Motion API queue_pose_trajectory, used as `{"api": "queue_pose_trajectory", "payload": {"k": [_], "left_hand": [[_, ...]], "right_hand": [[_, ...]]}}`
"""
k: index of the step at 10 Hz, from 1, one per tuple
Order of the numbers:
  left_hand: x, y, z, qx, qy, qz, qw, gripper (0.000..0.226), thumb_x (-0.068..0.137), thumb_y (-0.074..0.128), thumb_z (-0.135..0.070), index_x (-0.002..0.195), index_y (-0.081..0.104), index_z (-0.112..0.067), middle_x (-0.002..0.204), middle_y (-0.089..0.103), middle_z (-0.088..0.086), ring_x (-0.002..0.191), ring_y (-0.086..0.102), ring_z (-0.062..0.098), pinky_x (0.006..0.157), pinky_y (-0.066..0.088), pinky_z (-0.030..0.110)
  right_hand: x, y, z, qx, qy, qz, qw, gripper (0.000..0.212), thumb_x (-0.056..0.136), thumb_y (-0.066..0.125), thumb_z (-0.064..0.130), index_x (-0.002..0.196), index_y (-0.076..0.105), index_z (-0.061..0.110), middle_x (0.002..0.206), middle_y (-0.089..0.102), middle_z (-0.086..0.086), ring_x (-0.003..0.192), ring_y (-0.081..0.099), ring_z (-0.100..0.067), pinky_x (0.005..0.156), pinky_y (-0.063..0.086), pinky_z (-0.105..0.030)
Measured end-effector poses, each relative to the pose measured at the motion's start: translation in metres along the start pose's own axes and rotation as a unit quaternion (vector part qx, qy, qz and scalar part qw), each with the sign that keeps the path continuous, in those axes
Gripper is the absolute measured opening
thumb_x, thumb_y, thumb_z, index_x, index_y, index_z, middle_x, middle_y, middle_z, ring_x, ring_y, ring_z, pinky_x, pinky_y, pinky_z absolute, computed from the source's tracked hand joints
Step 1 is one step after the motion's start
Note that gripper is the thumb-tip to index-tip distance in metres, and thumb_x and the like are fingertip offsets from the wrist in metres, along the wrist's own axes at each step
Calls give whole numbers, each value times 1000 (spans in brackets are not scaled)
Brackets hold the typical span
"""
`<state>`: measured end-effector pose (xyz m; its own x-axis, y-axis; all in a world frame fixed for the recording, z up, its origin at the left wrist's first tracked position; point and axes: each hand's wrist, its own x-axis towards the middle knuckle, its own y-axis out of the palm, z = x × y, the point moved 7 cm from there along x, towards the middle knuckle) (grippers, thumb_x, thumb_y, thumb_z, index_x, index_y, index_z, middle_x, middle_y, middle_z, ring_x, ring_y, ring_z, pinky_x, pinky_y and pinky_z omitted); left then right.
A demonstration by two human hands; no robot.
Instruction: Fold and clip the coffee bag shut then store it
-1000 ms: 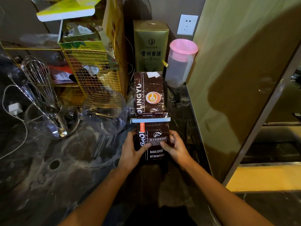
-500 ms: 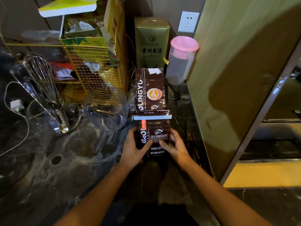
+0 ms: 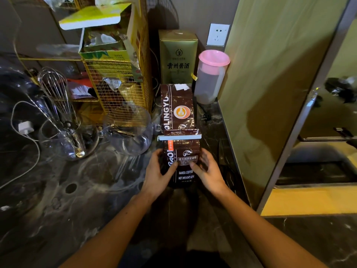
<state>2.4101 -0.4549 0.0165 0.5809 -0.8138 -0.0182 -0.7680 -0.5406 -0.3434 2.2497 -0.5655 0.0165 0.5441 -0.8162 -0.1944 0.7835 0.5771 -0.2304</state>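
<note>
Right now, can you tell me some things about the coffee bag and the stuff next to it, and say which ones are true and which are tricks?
1. Both hands hold the front coffee bag. True: the left hand and the right hand grip its sides.
2. The white clip sits across the bag's folded top. True.
3. The jug's lid is blue. False: it is pink.
4. The whisk lies flat on the counter. False: it stands in a glass bowl.
5. A second brown bag stands behind. True.
</note>
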Motion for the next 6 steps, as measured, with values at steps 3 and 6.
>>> {"api": "queue_pose_trajectory", "payload": {"k": [3,6], "left_hand": [[-12,-13,-7,19,25,-2,1000,58,85,62,-53,133,41,-30,135,57,-4,126,54,10,105,47,45],[-31,-30,-21,55,110,12,992,52,89,58,-46,135,40,-27,135,54,1,125,52,14,105,45,44]], "right_hand": [[-22,2,18,-41,-37,-41,998,73,87,70,28,148,30,22,150,43,1,140,38,-13,118,31,-43],[-53,17,39,-58,-73,-73,993,64,93,63,28,147,30,22,127,41,30,121,40,15,102,33,-19]]}}
